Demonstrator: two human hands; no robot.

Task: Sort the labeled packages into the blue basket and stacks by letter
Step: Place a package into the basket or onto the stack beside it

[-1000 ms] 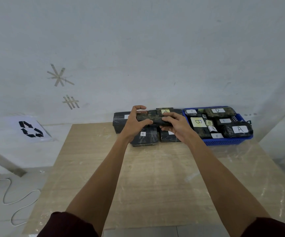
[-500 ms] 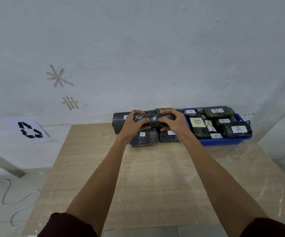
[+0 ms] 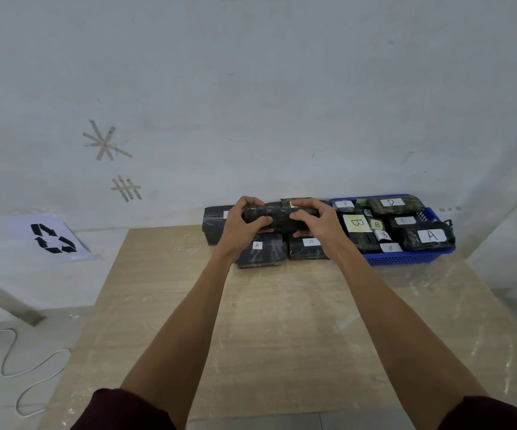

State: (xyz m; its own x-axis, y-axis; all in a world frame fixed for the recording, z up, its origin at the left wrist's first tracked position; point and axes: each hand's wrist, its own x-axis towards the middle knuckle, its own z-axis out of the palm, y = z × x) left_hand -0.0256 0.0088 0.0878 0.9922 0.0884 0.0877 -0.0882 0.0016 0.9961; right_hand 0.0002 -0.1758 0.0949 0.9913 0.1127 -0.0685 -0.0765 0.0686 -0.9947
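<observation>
Wood-look table (image 3: 282,321) under both arms, one blue basket (image 3: 406,259) just right of the right hand (image 3: 319,225), crammed with labelled packages (image 3: 356,223) too overlapped to count. Two A-labelled packages (image 3: 266,252) sit right under the hands. Left hand (image 3: 238,226) and right hand each curl round an end of one dark wrapped package (image 3: 277,217), held across between them.
</observation>
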